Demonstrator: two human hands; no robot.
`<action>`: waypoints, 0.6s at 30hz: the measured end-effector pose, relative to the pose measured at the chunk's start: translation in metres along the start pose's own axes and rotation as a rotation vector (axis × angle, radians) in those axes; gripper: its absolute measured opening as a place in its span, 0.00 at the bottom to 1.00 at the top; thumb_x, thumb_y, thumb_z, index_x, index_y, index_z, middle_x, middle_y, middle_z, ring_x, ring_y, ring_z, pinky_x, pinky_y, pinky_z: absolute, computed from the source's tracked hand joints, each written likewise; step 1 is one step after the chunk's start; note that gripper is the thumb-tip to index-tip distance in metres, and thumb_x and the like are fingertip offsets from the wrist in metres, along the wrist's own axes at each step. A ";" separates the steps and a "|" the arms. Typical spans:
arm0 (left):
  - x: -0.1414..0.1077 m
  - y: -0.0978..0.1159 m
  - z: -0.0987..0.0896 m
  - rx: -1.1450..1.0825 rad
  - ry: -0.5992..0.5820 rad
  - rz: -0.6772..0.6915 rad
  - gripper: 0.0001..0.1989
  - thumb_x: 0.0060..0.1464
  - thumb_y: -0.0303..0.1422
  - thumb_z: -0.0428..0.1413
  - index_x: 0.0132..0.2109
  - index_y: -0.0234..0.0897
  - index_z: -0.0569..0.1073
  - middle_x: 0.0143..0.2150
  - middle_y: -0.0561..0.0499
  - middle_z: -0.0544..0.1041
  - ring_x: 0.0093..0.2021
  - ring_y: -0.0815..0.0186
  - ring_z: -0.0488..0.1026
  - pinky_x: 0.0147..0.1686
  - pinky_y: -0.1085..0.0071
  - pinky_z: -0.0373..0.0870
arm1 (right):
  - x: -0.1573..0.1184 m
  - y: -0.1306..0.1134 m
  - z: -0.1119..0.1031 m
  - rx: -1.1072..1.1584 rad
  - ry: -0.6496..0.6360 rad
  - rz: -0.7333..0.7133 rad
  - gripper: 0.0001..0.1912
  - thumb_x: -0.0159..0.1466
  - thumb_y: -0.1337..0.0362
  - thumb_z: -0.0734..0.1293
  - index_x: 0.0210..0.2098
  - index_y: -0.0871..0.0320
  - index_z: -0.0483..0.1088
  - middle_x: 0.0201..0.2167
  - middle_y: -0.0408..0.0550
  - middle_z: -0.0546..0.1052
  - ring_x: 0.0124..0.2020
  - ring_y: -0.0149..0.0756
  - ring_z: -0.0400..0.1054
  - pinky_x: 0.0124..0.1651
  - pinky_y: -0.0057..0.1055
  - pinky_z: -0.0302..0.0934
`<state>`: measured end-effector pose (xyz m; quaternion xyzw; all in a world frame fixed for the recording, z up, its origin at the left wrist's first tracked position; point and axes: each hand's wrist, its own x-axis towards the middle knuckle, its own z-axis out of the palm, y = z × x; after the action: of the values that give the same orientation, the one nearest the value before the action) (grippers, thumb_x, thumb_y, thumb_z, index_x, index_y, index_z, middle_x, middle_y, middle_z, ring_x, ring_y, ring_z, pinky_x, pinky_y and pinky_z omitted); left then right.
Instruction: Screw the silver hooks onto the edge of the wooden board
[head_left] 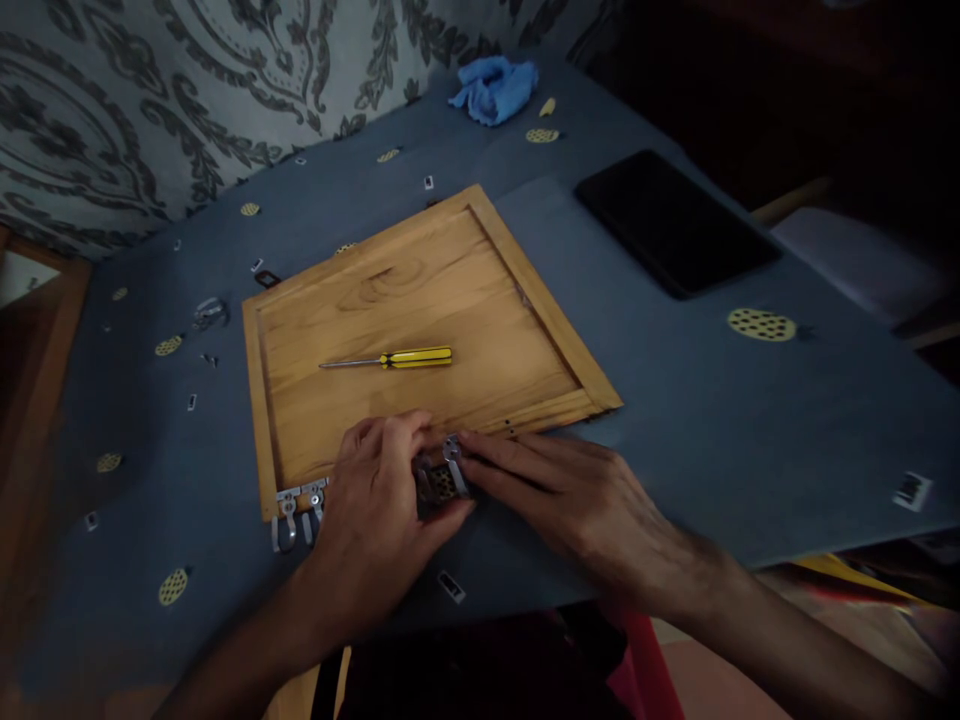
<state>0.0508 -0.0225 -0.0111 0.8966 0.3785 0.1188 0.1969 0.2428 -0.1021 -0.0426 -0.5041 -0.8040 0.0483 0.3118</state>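
Observation:
A framed wooden board [390,290] lies on the cloth-covered table, with a yellow-handled screwdriver [416,357] on it. Metal hooks [289,505] are fixed along the board's near edge at the left. My left hand [379,495] bends over this edge, its thumb at the lower end of another metal hook [452,455] and its fingers on the board; it covers part of the row. From the right, the fingertips of my right hand [577,490] press against the same hook, steadying it at the edge. Two small dark holes show in the frame to its right.
Left of the board lie a loose metal piece [210,313] and several small screws [209,360]. A black tablet-like device [675,222] rests at the right. At the back is a crumpled blue cloth [495,90] near the patterned wall [225,90].

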 end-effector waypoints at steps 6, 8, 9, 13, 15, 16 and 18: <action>0.001 -0.001 0.001 0.016 0.004 0.028 0.30 0.46 0.28 0.65 0.55 0.41 0.60 0.47 0.47 0.79 0.49 0.52 0.76 0.52 0.50 0.70 | 0.001 0.000 0.000 -0.047 -0.019 -0.009 0.18 0.70 0.74 0.55 0.50 0.61 0.74 0.52 0.53 0.80 0.43 0.39 0.76 0.40 0.36 0.75; 0.000 -0.001 0.002 0.022 0.015 0.027 0.31 0.46 0.28 0.65 0.54 0.40 0.60 0.47 0.47 0.79 0.49 0.52 0.76 0.51 0.51 0.70 | 0.000 -0.001 0.001 -0.078 -0.024 -0.015 0.18 0.70 0.74 0.56 0.49 0.61 0.74 0.52 0.52 0.80 0.42 0.39 0.76 0.39 0.36 0.74; 0.000 -0.001 0.002 0.026 0.019 0.026 0.31 0.46 0.28 0.66 0.54 0.40 0.60 0.47 0.47 0.79 0.50 0.52 0.75 0.51 0.52 0.70 | 0.000 -0.001 0.001 -0.089 -0.026 -0.016 0.18 0.70 0.73 0.56 0.49 0.60 0.74 0.53 0.52 0.80 0.42 0.39 0.76 0.39 0.36 0.74; -0.001 -0.003 0.000 0.009 -0.005 0.029 0.36 0.47 0.30 0.66 0.59 0.41 0.58 0.49 0.47 0.79 0.51 0.52 0.74 0.53 0.51 0.69 | 0.000 -0.002 0.002 -0.096 -0.011 -0.019 0.17 0.71 0.73 0.56 0.49 0.60 0.74 0.52 0.50 0.80 0.41 0.38 0.76 0.38 0.35 0.74; -0.001 -0.004 -0.005 -0.017 -0.025 0.011 0.40 0.47 0.33 0.68 0.62 0.42 0.56 0.52 0.46 0.79 0.53 0.50 0.73 0.53 0.50 0.69 | 0.001 -0.002 0.002 -0.105 0.000 -0.021 0.17 0.70 0.74 0.56 0.48 0.60 0.75 0.51 0.51 0.80 0.42 0.38 0.76 0.39 0.34 0.74; -0.001 -0.005 -0.007 -0.031 -0.028 -0.008 0.42 0.46 0.35 0.69 0.63 0.43 0.55 0.53 0.46 0.78 0.54 0.49 0.73 0.53 0.50 0.69 | 0.001 -0.002 0.002 -0.114 0.002 -0.020 0.17 0.70 0.75 0.57 0.49 0.60 0.75 0.51 0.51 0.81 0.42 0.37 0.76 0.39 0.34 0.74; -0.001 -0.006 -0.011 -0.061 -0.023 -0.052 0.44 0.44 0.37 0.70 0.63 0.45 0.55 0.54 0.47 0.77 0.55 0.48 0.72 0.53 0.49 0.69 | 0.001 -0.001 0.003 -0.127 0.001 -0.020 0.17 0.70 0.75 0.57 0.49 0.60 0.75 0.50 0.51 0.81 0.43 0.37 0.77 0.40 0.34 0.74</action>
<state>0.0426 -0.0164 -0.0034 0.8814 0.3955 0.1148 0.2313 0.2399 -0.1013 -0.0443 -0.5146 -0.8103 -0.0062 0.2803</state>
